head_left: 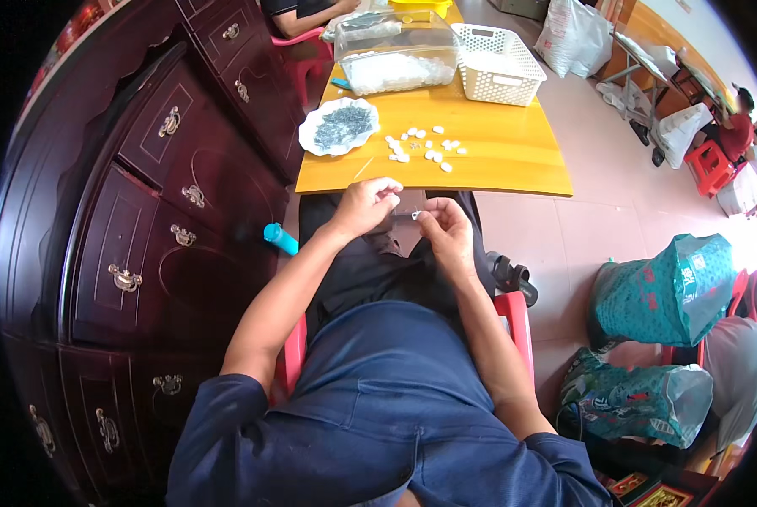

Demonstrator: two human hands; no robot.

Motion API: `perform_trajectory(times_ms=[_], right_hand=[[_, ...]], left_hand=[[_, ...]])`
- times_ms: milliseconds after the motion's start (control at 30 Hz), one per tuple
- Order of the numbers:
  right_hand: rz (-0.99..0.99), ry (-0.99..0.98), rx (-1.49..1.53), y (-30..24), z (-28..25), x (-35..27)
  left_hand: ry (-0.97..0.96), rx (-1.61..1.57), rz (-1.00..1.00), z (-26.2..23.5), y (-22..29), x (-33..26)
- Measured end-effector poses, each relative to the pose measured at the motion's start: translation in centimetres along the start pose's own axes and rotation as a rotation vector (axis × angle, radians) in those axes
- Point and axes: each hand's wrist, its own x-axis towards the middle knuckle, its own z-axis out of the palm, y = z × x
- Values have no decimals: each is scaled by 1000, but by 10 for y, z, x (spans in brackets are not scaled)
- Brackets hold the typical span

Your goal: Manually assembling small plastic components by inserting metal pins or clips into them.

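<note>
Over my lap, just off the table's near edge, both hands are raised close together. My right hand (448,232) pinches a small white piece (415,215) between thumb and fingertips. Facing it, my left hand (364,207) is closed with its fingers bent together; whatever it grips is too small to make out. Beyond them, several small white oval pieces (430,155) lie scattered on the yellow table (505,152). A white scalloped dish (308,135) holds a heap of small dark grey bits (343,125). A thin pale stick (364,167) lies near the edge.
A clear plastic bin (404,51) of white pieces stands farther back, beside a white perforated basket (501,84). Dark wooden drawers (154,203) rise at my left, with a turquoise bottle (280,238) near them. Teal bags (666,291) stand at right. Other people sit around.
</note>
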Motion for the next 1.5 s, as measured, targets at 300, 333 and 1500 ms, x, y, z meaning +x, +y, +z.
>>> perform_trajectory(times_ms=[300, 333, 1500], right_hand=[[16, 93, 129, -7, -13, 2], [15, 108, 149, -7, -14, 2], [51, 37, 154, -13, -3, -4]], left_hand=[[30, 380, 236, 40, 26, 65], [27, 378, 238, 43, 25, 72], [-53, -607, -274, 3, 14, -41]])
